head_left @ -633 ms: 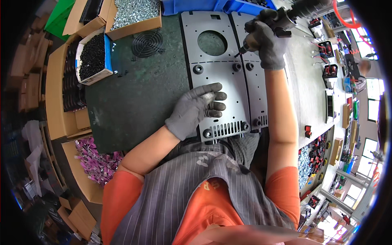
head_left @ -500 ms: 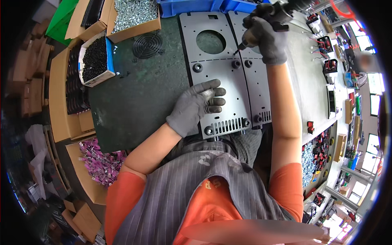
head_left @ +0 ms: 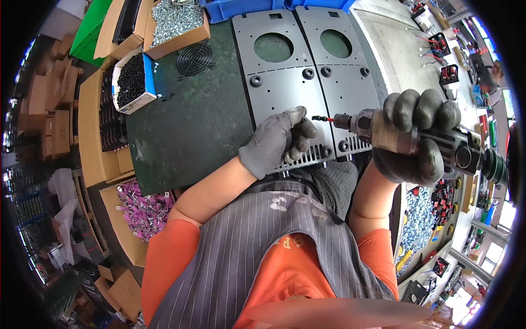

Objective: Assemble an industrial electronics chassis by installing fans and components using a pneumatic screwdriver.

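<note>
My right hand (head_left: 419, 123) is wrapped around a power screwdriver (head_left: 383, 131), held level to the right of the panels. Its red-and-black bit (head_left: 323, 118) points left, close to my left hand (head_left: 276, 140). The left fingers are curled, with thumb and forefinger pinched; what they hold, if anything, is too small to name. This hand is over the left grey metal panel (head_left: 279, 90), which lies beside a matching right panel (head_left: 353, 96). Each panel has a large round hole, a row of slots and black round feet, such as this foot (head_left: 256, 81). Both hands wear grey gloves.
On the dark green tabletop (head_left: 181, 137) lies a black fan guard (head_left: 194, 58). Boxes of black screws (head_left: 137, 103) and silver screws (head_left: 181, 41) stand at the left, with blue bins (head_left: 241, 11) behind the panels. A carton (head_left: 121, 230) of purple parts sits near-left.
The screwdriver has come off the right panel, toward me and to the right, and turned level. My left hand has gone from spread fingers to a pinch near its bit.
</note>
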Motion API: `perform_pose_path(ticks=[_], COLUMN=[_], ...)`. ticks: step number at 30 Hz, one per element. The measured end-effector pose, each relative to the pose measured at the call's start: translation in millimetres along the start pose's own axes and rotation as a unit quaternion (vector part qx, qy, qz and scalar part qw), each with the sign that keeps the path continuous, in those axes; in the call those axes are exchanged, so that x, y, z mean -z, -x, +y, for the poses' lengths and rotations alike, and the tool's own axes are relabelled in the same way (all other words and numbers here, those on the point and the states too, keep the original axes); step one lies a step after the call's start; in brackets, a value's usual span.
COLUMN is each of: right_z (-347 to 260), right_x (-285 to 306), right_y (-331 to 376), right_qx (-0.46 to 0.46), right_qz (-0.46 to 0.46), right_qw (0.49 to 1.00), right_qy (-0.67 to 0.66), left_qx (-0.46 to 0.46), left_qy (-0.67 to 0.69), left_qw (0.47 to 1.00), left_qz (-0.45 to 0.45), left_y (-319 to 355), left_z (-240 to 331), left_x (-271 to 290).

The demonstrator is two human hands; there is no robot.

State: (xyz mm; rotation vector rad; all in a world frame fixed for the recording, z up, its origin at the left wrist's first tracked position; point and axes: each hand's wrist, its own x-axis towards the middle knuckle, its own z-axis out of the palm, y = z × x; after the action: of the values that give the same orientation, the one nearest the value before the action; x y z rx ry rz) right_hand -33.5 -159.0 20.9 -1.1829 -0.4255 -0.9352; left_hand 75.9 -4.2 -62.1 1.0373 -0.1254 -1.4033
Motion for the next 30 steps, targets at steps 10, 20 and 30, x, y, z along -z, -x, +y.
perform_pose_path(ticks=[10,20,30], right_z=[-13.1,-5.0,24.9], right_x=[8.2,11.2,106.4], right_y=[25.6,31.7,-23.4], right_qx=[0.031,0.047,-0.026], right_qz=[0.063,0.137,0.342], right_qw=[0.997,0.989,0.931], right_qy=[-0.03,-0.026,0.126], left_qx=[0.031,-0.115,-0.123], left_qy=[-0.032,-0.154,-0.179], left_qw=[0.999,0.981,0.968], left_qz=[0.024,-0.004,-0.129], left_y=[-2.8,-10.0,-33.6], left_z=[-9.8,-15.7,0.0], left_x=[-25.7,-18.2,11.6])
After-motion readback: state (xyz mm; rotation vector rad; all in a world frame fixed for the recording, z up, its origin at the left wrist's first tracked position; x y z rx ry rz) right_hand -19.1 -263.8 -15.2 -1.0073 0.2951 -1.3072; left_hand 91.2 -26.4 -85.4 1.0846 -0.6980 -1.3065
